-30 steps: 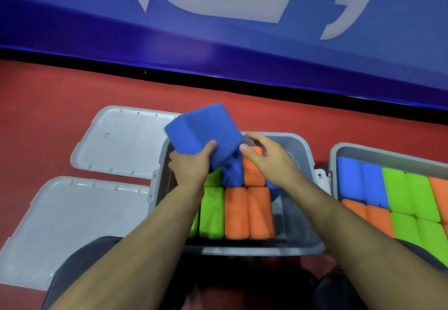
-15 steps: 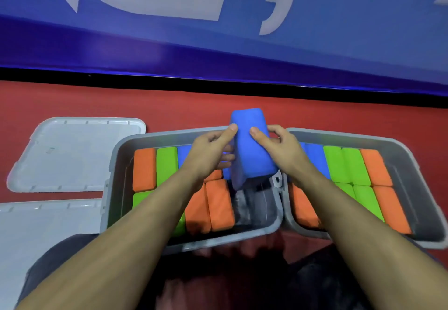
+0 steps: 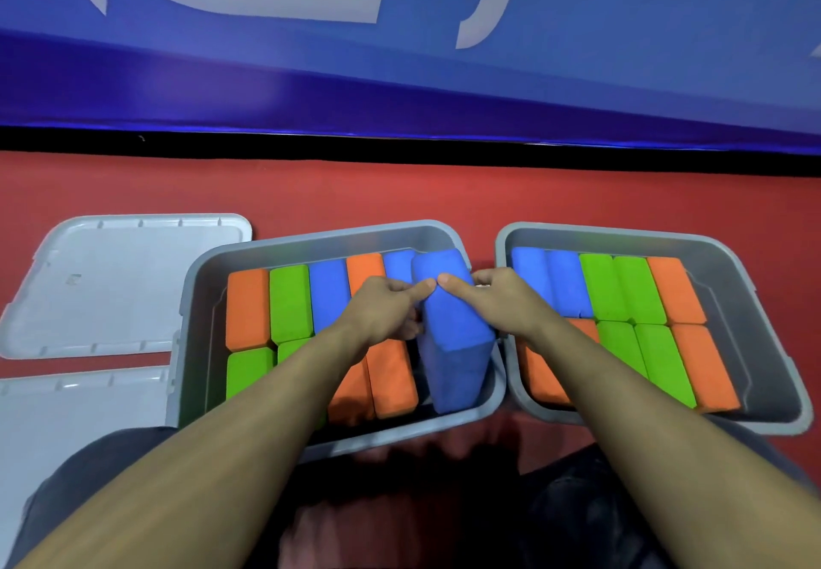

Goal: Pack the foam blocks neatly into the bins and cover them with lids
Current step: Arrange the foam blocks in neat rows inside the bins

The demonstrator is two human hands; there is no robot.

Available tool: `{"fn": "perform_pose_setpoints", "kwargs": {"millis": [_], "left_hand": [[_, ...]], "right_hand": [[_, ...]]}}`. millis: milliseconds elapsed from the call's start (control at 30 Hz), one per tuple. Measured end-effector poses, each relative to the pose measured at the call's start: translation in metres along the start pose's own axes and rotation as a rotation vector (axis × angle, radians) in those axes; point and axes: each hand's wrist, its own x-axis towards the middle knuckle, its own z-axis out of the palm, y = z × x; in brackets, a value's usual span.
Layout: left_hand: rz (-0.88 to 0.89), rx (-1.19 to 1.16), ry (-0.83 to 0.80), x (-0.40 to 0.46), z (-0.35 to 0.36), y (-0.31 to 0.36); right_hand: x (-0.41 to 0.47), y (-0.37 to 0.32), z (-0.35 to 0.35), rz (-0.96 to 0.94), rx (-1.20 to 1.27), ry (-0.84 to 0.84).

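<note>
A blue foam block [image 3: 453, 333] stands on its edge at the right end of the left grey bin [image 3: 209, 284], lower end down inside. My left hand [image 3: 384, 308] and my right hand [image 3: 497, 297] grip it from either side, thumbs meeting on its top face. The left bin holds orange, green and blue blocks packed side by side. The right grey bin [image 3: 733, 275] is filled with blue, green and orange blocks in two rows.
Two grey lids lie on the red floor to the left, one farther back [image 3: 120, 279] and one nearer [image 3: 66, 417]. A blue wall with white markings [image 3: 400, 35] rises behind the bins. My knees are below the bins.
The blue block has turned from flat in the air to upright and has come down into the gap at the left bin's right end. The view has shifted right, showing both bins.
</note>
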Motion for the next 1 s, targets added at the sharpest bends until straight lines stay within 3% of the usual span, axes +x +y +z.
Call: {"fn": "perform_pose_setpoints", "kwargs": {"millis": [333, 567, 767, 1000], "left_hand": [[-0.137, 0.109, -0.059, 0.025, 0.014, -0.061], [-0.281, -0.081, 0.055, 0.036, 0.033, -0.1], [-0.365, 0.015, 0.222, 0.055, 0.036, -0.125], [-0.476, 0.173, 0.216, 0.075, 0.029, -0.125]], "right_hand": [[0.015, 0.047, 0.045, 0.215, 0.208, -0.286], [0.03, 0.072, 0.072, 0.299, 0.251, -0.294], [0.051, 0.079, 0.09, 0.377, 0.244, -0.28], [0.067, 0.089, 0.098, 0.416, 0.187, -0.275]]}}
